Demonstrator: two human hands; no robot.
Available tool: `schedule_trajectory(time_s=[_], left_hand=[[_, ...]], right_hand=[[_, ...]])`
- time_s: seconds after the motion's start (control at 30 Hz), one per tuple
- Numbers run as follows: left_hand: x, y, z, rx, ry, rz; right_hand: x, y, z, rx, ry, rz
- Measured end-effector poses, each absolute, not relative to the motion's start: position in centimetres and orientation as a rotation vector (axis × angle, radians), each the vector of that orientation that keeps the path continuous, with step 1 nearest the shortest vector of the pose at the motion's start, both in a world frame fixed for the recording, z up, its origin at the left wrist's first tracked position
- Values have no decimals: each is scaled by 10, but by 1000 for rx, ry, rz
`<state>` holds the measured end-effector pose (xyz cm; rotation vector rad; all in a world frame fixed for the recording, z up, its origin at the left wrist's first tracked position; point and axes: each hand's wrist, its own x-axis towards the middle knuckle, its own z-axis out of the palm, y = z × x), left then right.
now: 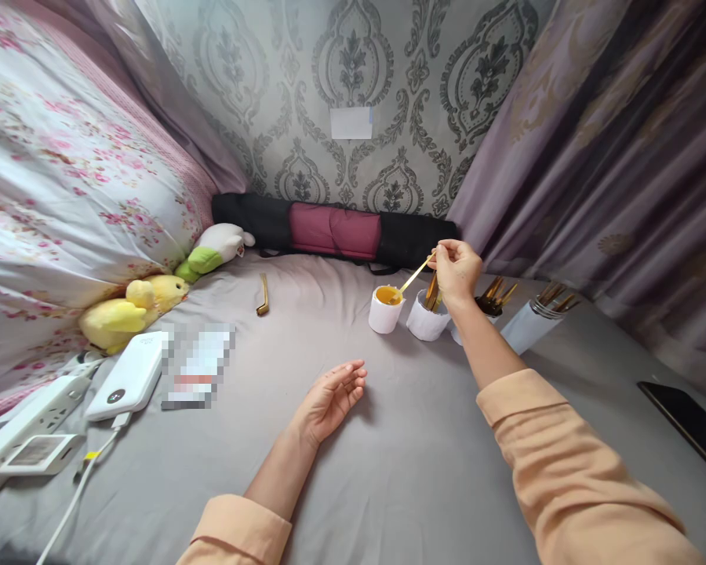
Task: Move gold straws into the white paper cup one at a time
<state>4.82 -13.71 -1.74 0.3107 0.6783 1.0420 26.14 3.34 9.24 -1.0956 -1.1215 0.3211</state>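
My right hand (456, 271) is raised over a row of white cups and pinches the top of a thin gold stick (413, 277). The stick slants down to the left, with its tip inside a white cup (384, 311) that has a yellow inside. A second white cup (427, 318) just to the right holds several gold utensils. My left hand (332, 399) lies palm up on the grey sheet (388, 455), fingers loosely spread, holding nothing.
Two more white cups (526, 323) with gold utensils stand to the right. A bent gold straw (263, 296) lies on the sheet. A white power bank (126, 377), power strip (27, 420), plush toys (132, 310), a black-and-maroon bag (335, 229) and a dark phone (691, 424) surround the area.
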Motion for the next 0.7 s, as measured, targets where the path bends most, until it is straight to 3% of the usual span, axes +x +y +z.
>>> schedule_trajectory(time_s=[0.7], left_hand=[[48,-137,-18,303,673,1036]], right_hand=[[242,41,71,-1133,-1375,508]])
